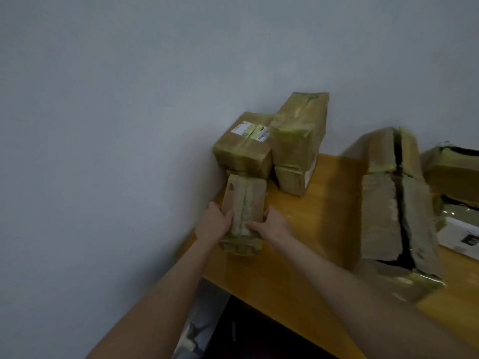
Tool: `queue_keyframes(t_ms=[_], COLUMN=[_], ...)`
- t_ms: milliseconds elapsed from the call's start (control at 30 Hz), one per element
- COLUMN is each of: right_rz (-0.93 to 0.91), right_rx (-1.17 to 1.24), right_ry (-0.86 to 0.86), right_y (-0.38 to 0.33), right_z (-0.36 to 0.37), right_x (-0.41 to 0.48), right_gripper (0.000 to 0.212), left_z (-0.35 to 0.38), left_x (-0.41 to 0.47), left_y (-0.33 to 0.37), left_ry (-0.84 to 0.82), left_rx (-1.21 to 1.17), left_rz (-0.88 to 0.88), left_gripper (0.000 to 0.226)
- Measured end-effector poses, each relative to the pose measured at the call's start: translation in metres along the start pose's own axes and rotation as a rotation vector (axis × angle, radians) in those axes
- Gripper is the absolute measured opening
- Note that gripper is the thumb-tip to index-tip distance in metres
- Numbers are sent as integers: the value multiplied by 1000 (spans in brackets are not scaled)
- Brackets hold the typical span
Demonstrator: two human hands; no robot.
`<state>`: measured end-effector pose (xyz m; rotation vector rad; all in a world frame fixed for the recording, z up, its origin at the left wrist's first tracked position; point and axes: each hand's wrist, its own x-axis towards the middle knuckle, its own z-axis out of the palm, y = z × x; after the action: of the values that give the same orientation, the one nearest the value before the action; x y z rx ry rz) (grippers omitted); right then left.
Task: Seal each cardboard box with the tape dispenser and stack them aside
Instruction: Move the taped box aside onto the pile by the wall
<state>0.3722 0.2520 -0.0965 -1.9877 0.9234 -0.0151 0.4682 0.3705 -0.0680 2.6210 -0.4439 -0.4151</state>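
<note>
A small taped cardboard box point(245, 200) lies on the wooden table point(311, 229) near its left edge. My left hand point(213, 224) grips its left side and my right hand point(274, 225) grips its right side, thumbs on top. Just behind it, against the wall, stands a taped box with a shipping label point(243, 146), and beside that a taller stack of taped boxes point(298, 141). A large worn box point(396, 211) with a gaping top seam stands to the right. No tape dispenser is in view.
Another open box point(453, 167) and a flat package with a white label point(464, 234) sit at the far right. The grey wall point(129, 99) borders the table's left and back. Below the table's near edge the floor is dark.
</note>
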Motion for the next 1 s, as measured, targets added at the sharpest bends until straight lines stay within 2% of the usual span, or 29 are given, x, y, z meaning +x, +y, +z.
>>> queue_keyframes(t_ms=[67,167,333,467,700,833,900,1000], right_rz=[48,94,64,21,28,27,30,112], right_rx=[-15,-59,27,-26,-261,-319,-332,-352], right_ry=[15,23,-45,-53,513,685,759,864], right_y=[-17,-39,-58,-55,-11,22,40,73], right_z=[23,51,80,57,-73,-142,-170,-205], right_x=[15,33,50,55,26,-11,-30,-60], right_gripper=[54,60,33,33,23,24,23,29], left_z=[-10,-18,-18,-15,32,60,76,101], left_x=[22,48,66,77,42,9,-9,-36], left_y=[-14,-23,-6,21,115,174,201,229], left_ry=[-24,-52,60,112,-3,-44,-80,-252], left_rx=[13,174,204,138,20,-34,-57,-110], left_rz=[2,39,181,322,564,682,703,614], left_gripper=[47,45,44,41,30,29,37,66])
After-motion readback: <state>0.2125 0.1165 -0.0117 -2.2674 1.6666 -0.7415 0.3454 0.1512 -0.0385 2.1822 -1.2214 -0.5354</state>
